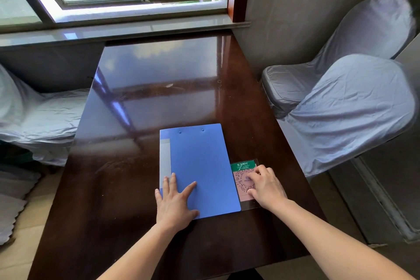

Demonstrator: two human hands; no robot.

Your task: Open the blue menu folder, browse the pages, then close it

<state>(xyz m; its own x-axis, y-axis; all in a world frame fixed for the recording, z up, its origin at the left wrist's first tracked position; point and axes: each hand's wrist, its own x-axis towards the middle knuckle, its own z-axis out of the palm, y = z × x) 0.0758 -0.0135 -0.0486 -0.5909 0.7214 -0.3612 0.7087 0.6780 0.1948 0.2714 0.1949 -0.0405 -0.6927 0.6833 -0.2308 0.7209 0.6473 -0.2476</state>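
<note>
The blue menu folder [200, 166] lies closed and flat on the dark glossy table [159, 98], near its front edge. My left hand [173, 202] rests palm down on the folder's near left corner, fingers spread. My right hand [266, 186] sits just right of the folder with its fingers curled loosely on a pink and green QR code card [242, 177] under clear plastic. It grips nothing that I can see.
Grey covered chairs [345, 107] stand to the right of the table, and another covered seat [34, 116] is at the left. A window sill [125, 29] runs along the far end. The far half of the table reflects the window.
</note>
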